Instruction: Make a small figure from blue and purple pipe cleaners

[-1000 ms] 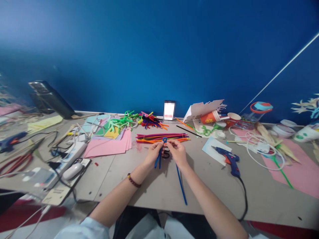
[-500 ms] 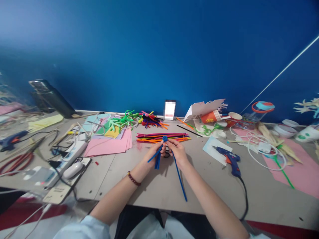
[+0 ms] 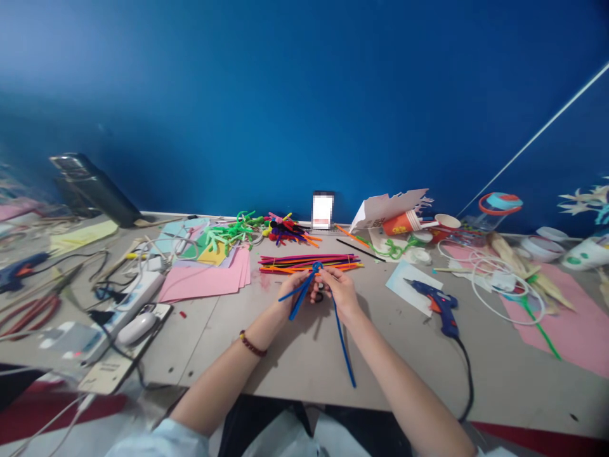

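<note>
Blue pipe cleaners, wound into a small knot at the top, are held between my two hands over the middle of the table. My left hand pinches them just under the knot, and a few blue ends stick out down and to the left across its fingers. With closed fingertips my right hand grips the other side of the knot. One long blue strand hangs from it toward the table's front edge. Behind both hands lies a bundle of coloured pipe cleaners. A small dark ring-like thing sits partly hidden below the fingers.
A blue glue gun rests at right, its cable running off the front edge. Pink paper, a power strip, a phone and red-handled scissors lie at left. A lit phone leans on the wall.
The blue pipe cleaners have turned in my fingers: the hanging ends now slant further left, and the knot tilts. Both hands stay in nearly the same place.
</note>
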`<state>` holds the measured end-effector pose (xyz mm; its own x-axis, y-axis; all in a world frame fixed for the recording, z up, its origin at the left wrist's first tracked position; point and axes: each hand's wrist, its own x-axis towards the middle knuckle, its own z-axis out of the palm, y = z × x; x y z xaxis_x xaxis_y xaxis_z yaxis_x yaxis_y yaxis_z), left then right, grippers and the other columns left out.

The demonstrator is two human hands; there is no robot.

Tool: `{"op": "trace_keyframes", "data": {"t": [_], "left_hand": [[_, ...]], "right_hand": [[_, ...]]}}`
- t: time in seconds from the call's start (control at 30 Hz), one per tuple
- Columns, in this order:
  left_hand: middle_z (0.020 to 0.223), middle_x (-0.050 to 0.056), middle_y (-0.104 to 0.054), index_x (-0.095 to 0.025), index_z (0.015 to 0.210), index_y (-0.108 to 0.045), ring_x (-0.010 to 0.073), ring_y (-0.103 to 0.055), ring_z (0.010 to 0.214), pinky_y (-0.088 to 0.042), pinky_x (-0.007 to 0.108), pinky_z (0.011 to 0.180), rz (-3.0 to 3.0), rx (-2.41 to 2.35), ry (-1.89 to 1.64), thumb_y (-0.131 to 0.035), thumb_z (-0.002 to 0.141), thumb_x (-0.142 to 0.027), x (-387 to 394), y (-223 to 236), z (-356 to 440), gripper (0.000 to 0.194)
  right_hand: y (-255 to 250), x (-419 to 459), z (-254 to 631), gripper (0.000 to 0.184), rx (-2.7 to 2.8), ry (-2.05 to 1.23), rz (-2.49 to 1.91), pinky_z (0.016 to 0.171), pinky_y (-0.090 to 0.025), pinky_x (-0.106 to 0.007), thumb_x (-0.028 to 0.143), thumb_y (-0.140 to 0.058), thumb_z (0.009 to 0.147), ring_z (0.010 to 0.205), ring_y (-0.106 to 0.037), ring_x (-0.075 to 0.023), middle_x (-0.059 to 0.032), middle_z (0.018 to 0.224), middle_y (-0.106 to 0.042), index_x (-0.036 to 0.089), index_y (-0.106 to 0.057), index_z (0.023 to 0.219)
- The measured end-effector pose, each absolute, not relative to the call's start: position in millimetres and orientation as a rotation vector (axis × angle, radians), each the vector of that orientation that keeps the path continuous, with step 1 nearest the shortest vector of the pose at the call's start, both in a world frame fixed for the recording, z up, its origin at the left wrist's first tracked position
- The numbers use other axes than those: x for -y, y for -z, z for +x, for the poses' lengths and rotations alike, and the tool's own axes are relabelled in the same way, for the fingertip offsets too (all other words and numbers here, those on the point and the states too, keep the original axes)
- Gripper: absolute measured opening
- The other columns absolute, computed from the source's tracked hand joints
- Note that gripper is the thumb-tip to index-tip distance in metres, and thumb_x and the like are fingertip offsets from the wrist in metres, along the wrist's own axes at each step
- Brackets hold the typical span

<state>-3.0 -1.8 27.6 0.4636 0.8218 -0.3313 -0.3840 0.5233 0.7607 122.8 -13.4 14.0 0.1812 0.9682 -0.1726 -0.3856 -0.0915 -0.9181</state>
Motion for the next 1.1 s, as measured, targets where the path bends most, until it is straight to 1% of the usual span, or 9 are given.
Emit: {"op": "trace_keyframes", "data": {"t": [0.13, 0.2, 0.37, 0.47, 0.53, 0.63, 0.8, 0.93, 1.1], "left_hand": [[0.061, 0.002, -0.060, -0.012, 0.074, -0.064, 0.0100, -0.053, 0.050, -0.043, 0.022, 0.050, 0.999, -0.929, -0.980, -0.071, 0.065, -0.039, 1, -22, -3, 0.029], [0.067, 0.003, -0.063, -0.013, 0.080, -0.066, 0.0106, -0.055, 0.054, -0.043, 0.021, 0.051, 1.247, -1.037, -1.085, -0.072, 0.065, -0.038, 2, -20, -3, 0.030], [0.079, 0.005, -0.068, -0.016, 0.092, -0.067, 0.0136, -0.059, 0.062, -0.044, 0.023, 0.054, 1.822, -1.272, -1.151, -0.061, 0.078, -0.038, 6, -19, -6, 0.027], [0.090, 0.008, -0.070, -0.018, 0.098, -0.067, 0.0173, -0.062, 0.076, -0.047, 0.028, 0.067, 2.016, -1.310, -1.163, -0.053, 0.084, -0.032, 9, -20, -8, 0.024], [0.093, 0.008, -0.070, -0.018, 0.099, -0.067, 0.0195, -0.062, 0.083, -0.047, 0.030, 0.073, 2.038, -1.313, -1.195, -0.051, 0.085, -0.028, 11, -19, -8, 0.024], [0.087, 0.008, -0.070, -0.019, 0.095, -0.069, 0.0193, -0.061, 0.079, -0.045, 0.029, 0.072, 1.915, -1.262, -1.233, -0.052, 0.084, -0.028, 10, -18, -7, 0.022], [0.064, 0.003, -0.063, -0.016, 0.081, -0.070, 0.0138, -0.053, 0.058, -0.039, 0.022, 0.055, 1.524, -1.100, -1.208, -0.060, 0.078, -0.031, 7, -20, -4, 0.018], [0.056, -0.001, -0.056, -0.014, 0.077, -0.068, 0.0106, -0.048, 0.050, -0.036, 0.021, 0.049, 1.313, -1.000, -1.160, -0.065, 0.073, -0.035, 6, -25, -2, 0.021], [0.053, -0.002, -0.053, -0.014, 0.069, -0.064, 0.0081, -0.045, 0.045, -0.034, 0.020, 0.045, 1.209, -0.944, -1.095, -0.066, 0.071, -0.043, 5, -28, -4, 0.029]], "right_hand": [[-15, 13, 125, 0.032, 0.721, -1.268, -1.122, 0.036, -0.023, -0.018, 0.041, -0.077, 0.055, 0.038, -0.034, -0.0039, 0.0063, 0.046, -0.050, 0.016, -0.063, 0.071], [-15, 13, 125, 0.031, 0.746, -1.234, -1.137, 0.036, -0.024, -0.018, 0.041, -0.076, 0.056, 0.038, -0.035, -0.0042, 0.0066, 0.046, -0.050, 0.016, -0.064, 0.070], [-10, 12, 125, 0.029, 0.861, -1.120, -1.165, 0.039, -0.029, -0.020, 0.042, -0.074, 0.058, 0.044, -0.042, -0.0074, 0.0039, 0.049, -0.053, 0.016, -0.064, 0.068], [-5, 11, 124, 0.029, 0.914, -1.091, -1.169, 0.041, -0.034, -0.021, 0.043, -0.072, 0.060, 0.049, -0.048, -0.0099, 0.0014, 0.054, -0.056, 0.016, -0.065, 0.069], [-4, 11, 124, 0.028, 0.944, -1.077, -1.168, 0.044, -0.037, -0.021, 0.042, -0.071, 0.063, 0.054, -0.050, -0.0112, -0.0001, 0.059, -0.058, 0.016, -0.066, 0.071], [-4, 12, 125, 0.024, 1.013, -1.016, -1.156, 0.051, -0.043, -0.023, 0.039, -0.068, 0.066, 0.061, -0.054, -0.0128, -0.0020, 0.069, -0.061, 0.017, -0.068, 0.074], [-10, 13, 126, 0.013, 1.128, -0.886, -1.138, 0.064, -0.047, -0.027, 0.031, -0.065, 0.069, 0.067, -0.056, -0.0137, -0.0021, 0.077, -0.062, 0.020, -0.068, 0.074], [-15, 15, 126, 0.015, 1.125, -0.890, -1.156, 0.063, -0.046, -0.026, 0.033, -0.065, 0.070, 0.066, -0.055, -0.0136, -0.0017, 0.076, -0.062, 0.020, -0.066, 0.074], [-18, 17, 125, 0.018, 1.040, -0.954, -1.182, 0.058, -0.045, -0.025, 0.035, -0.068, 0.068, 0.062, -0.055, -0.0125, 0.0003, 0.069, -0.062, 0.019, -0.061, 0.075]]}}
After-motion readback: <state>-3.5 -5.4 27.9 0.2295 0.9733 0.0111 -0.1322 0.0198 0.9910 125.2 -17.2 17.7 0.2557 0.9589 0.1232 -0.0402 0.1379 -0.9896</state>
